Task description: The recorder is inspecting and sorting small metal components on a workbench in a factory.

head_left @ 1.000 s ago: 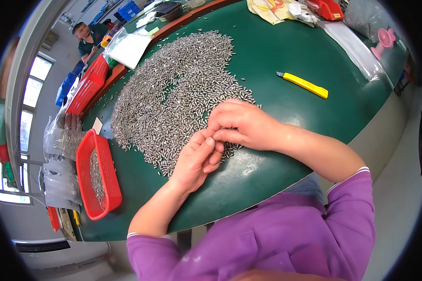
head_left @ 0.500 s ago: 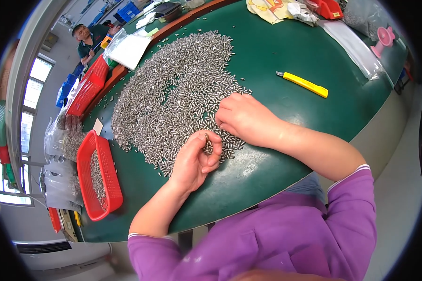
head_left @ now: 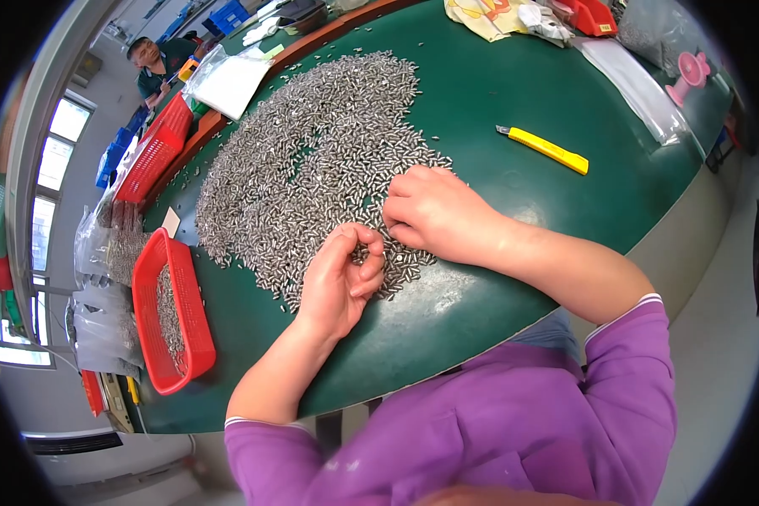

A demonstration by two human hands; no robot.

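At the near edge of the heap of small metal pins [head_left: 312,160] on the green table [head_left: 514,93], the left hand [head_left: 339,282] curls, fingertips pinched together (what they grip is too small to tell). The right hand [head_left: 434,211] rests on the pins, fingers bent. A yellow utility knife [head_left: 544,149] lies further right.

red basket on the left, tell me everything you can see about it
The red plastic mesh basket is a shallow, rectangular tray with latticed walls and a rolled rim. It lies flat near the left edge of the green table, lengthwise along that edge. A thin layer of small silvery metal pins covers part of its floor. Neither hand touches it; the left hand is nearest, off to its right.
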